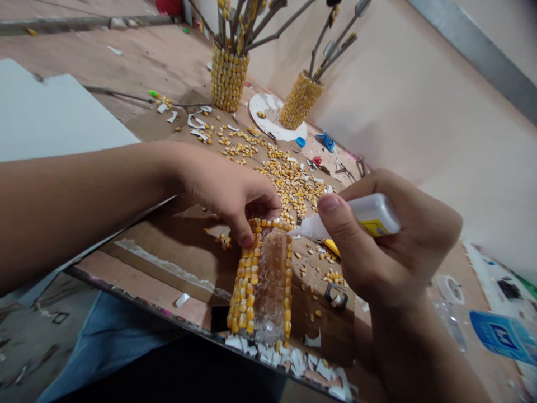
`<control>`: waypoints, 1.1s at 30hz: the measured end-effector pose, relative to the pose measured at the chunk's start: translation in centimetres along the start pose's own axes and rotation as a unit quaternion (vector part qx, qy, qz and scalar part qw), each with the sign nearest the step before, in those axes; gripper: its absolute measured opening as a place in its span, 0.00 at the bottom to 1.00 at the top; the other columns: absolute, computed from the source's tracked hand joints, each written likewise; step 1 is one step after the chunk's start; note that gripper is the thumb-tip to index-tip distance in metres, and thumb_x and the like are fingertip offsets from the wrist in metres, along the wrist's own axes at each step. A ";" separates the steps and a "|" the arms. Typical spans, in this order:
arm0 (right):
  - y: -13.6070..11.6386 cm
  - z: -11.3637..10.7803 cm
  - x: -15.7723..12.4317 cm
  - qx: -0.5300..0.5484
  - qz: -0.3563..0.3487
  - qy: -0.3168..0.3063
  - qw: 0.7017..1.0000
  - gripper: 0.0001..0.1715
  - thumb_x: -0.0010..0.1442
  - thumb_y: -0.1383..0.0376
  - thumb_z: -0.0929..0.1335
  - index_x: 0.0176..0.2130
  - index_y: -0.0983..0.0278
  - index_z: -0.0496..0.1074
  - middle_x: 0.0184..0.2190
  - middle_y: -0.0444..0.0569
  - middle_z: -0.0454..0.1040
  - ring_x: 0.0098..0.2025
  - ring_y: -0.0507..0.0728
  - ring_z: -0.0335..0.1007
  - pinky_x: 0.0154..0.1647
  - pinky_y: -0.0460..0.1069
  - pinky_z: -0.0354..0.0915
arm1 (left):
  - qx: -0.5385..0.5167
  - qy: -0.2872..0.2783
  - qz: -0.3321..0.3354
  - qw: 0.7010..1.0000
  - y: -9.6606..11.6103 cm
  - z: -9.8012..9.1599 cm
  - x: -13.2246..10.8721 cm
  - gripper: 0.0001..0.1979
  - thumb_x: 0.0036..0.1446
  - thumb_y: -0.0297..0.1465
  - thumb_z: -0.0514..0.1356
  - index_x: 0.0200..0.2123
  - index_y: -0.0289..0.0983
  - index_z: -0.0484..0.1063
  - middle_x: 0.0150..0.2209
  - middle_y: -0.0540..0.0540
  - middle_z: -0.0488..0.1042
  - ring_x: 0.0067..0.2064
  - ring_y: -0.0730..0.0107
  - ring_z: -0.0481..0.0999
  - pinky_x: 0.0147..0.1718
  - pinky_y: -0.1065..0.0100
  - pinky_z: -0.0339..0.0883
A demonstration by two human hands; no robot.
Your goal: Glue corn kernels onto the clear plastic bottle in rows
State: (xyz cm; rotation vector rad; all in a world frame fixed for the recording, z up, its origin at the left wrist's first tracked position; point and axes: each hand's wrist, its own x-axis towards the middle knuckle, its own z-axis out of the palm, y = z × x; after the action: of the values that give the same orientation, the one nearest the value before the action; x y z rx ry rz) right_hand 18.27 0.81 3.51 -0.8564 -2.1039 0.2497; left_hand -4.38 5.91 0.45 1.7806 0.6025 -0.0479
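A clear plastic cylinder (272, 280), partly covered with rows of yellow corn kernels, lies near the table's front edge; a bare strip on its upper face looks wet with glue. My left hand (235, 196) grips its far end, thumb on the kernels at the left side. In my right hand (381, 240) is a white glue bottle (375, 214) with a yellow label, its nozzle pointing left at the bare strip's upper right corner. Loose corn kernels (293, 182) are spread over the cardboard behind the cylinder.
Two kernel-covered vases (229, 78) with branches stand at the back, one on a white disc (260, 106). White paper scraps (297, 361) lie along the front edge. A white sheet (54, 117) is at left; a tape roll (450, 289) and blue-labelled bottle (499, 336) are at right.
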 end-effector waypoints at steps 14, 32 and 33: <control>-0.1 -0.1 -0.3 -0.006 0.014 -0.005 1.000 0.15 0.62 0.66 0.75 0.28 0.60 0.69 0.17 0.36 0.61 0.16 0.47 0.52 0.17 0.47 0.50 | -0.013 0.002 0.017 1.000 -0.6 -0.1 0.2 0.12 0.52 0.32 0.73 0.37 0.37 0.75 0.28 0.53 0.74 0.32 0.69 0.71 0.39 0.68 0.69; -0.4 -0.1 -0.4 -0.007 0.010 -0.003 1.000 0.15 0.62 0.66 0.75 0.28 0.60 0.69 0.17 0.36 0.62 0.16 0.47 0.52 0.17 0.47 0.50 | -0.026 0.003 -0.014 1.000 -0.1 0.1 0.0 0.12 0.52 0.33 0.71 0.38 0.39 0.75 0.29 0.53 0.74 0.33 0.68 0.72 0.36 0.70 0.68; -0.4 -0.1 -0.4 -0.007 0.010 -0.001 1.000 0.14 0.62 0.66 0.75 0.28 0.60 0.69 0.17 0.36 0.62 0.16 0.47 0.52 0.17 0.47 0.50 | -0.027 0.005 -0.015 1.000 -0.1 0.1 0.0 0.12 0.52 0.33 0.72 0.39 0.39 0.75 0.29 0.53 0.75 0.33 0.67 0.72 0.37 0.70 0.68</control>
State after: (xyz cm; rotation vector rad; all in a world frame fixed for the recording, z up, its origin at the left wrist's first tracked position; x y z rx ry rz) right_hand 18.34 0.29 3.51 -0.8871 -2.1025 0.2465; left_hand -4.39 5.77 0.38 1.7200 0.6312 -0.0427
